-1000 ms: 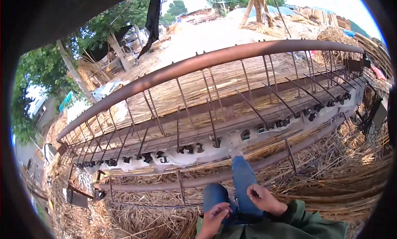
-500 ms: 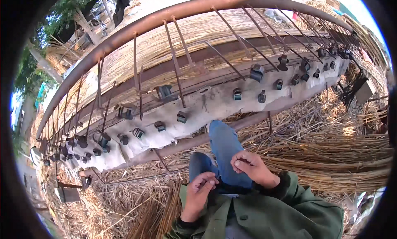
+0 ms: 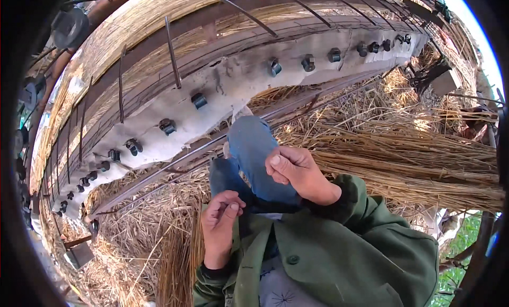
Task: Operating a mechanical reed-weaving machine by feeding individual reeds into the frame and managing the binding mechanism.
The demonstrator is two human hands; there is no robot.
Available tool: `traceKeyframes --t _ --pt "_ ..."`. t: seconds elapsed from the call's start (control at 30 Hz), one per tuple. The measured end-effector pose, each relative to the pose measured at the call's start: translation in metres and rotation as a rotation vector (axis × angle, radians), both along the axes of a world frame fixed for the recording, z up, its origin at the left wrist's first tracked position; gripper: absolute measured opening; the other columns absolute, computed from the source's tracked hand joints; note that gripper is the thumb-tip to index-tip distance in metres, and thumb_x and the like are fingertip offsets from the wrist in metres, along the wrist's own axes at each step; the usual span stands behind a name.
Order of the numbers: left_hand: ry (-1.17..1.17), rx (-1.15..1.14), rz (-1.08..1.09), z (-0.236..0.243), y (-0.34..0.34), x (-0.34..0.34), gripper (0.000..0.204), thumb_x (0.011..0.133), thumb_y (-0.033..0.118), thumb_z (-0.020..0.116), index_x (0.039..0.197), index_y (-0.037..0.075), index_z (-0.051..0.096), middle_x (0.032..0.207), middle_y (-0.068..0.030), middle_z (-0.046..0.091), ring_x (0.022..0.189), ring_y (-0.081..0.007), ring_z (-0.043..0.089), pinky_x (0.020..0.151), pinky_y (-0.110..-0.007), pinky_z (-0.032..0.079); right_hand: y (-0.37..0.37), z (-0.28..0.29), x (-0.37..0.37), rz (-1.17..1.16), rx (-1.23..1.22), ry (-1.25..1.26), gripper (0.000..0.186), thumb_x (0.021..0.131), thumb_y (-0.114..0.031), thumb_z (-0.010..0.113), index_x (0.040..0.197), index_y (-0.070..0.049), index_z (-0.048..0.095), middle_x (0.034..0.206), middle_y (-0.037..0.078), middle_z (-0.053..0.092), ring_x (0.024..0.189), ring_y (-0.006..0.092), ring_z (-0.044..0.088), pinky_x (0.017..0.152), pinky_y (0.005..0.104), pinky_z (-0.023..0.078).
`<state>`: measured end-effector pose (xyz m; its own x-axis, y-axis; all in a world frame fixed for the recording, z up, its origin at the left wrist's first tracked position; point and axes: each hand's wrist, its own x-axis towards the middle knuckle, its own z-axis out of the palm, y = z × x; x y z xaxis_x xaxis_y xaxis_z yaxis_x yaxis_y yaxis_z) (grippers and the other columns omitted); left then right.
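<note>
My left hand (image 3: 221, 222) hovers over my lap, fingers curled in and thumb laid against them. Higher up and to its right, my right hand (image 3: 298, 173) is closed, its thumb pressed on the bent forefinger. Whether either holds something small cannot be made out. My hands are apart from each other. Beyond my knees runs a long frame with a worn white sheet (image 3: 228, 89), along which hangs a row of small dark spools, among them one green-black spool (image 3: 199, 100). Thin metal rods (image 3: 172, 52) stand along the frame.
A mat of straw or reed stalks (image 3: 135, 36) lies beyond the rods. A rusty pipe (image 3: 103, 10) with larger dark spools (image 3: 70, 28) crosses the upper left. To my right lies a bundle of long reeds (image 3: 408, 163); loose straw (image 3: 127, 227) covers the ground.
The view has shifted closer. Two rows of spools hung over the white sheet; now one row is there, and others show near the pipe at the upper edges. Both hands remain closed.
</note>
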<state>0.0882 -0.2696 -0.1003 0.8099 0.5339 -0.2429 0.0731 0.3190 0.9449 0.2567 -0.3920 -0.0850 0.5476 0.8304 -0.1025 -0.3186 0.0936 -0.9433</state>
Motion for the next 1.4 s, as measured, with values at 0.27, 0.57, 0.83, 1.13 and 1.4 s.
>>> traceKeyframes --t 0.27,0.57,0.83,1.13,1.4 --pt "0.051 0.008 -0.008 0.001 -0.001 0.011 0.016 0.085 0.003 0.051 0.100 0.001 0.055 0.082 -0.0057 0.057 0.075 -0.0110 0.052 0.069 -0.023 0.042 -0.009 -0.004 0.004 -0.035 0.102 0.210 0.030 0.095 -0.025 0.042 0.076 -0.003 0.050 0.059 -0.003 0.039 0.053 0.0052 0.035 0.048 0.0202 0.029" --pt "0.193 -0.020 -0.027 -0.024 0.019 0.007 0.021 0.089 0.012 0.049 0.107 0.000 0.052 0.086 -0.0057 0.054 0.073 -0.0131 0.048 0.066 -0.025 0.040 -0.121 -0.117 0.065 -0.731 -0.281 0.215 0.023 0.090 -0.028 0.052 0.094 -0.005 0.054 0.073 -0.001 0.055 0.063 0.0058 0.051 0.054 0.0195 0.039" --pt "0.210 0.131 0.032 0.011 0.023 0.047 0.024 0.088 0.016 0.052 0.106 0.000 0.055 0.079 -0.0070 0.055 0.067 -0.0145 0.048 0.059 -0.025 0.039 -0.379 -0.172 0.081 -1.457 -0.679 0.360 0.058 0.087 -0.037 0.052 0.130 -0.002 0.033 0.126 0.011 0.042 0.115 0.0245 0.041 0.090 0.0406 0.035" --pt "0.177 0.025 -0.043 -0.019 0.048 0.050 0.022 0.089 0.015 0.049 0.105 0.000 0.050 0.079 -0.0031 0.049 0.066 -0.0105 0.043 0.060 -0.021 0.036 -0.525 -0.151 0.128 -1.493 -1.073 -0.124 0.067 0.079 -0.034 0.063 0.132 -0.007 0.033 0.123 0.013 0.043 0.112 0.0248 0.042 0.091 0.0393 0.034" --pt "0.138 -0.069 -0.047 -0.029 0.050 0.036 0.024 0.090 0.011 0.049 0.110 0.000 0.047 0.085 -0.0045 0.049 0.072 -0.0103 0.044 0.065 -0.022 0.038 -0.490 -0.171 0.123 -1.812 -0.457 0.050 0.026 0.085 -0.021 0.058 0.103 -0.005 0.046 0.097 0.006 0.053 0.082 0.0199 0.052 0.072 0.0350 0.045"
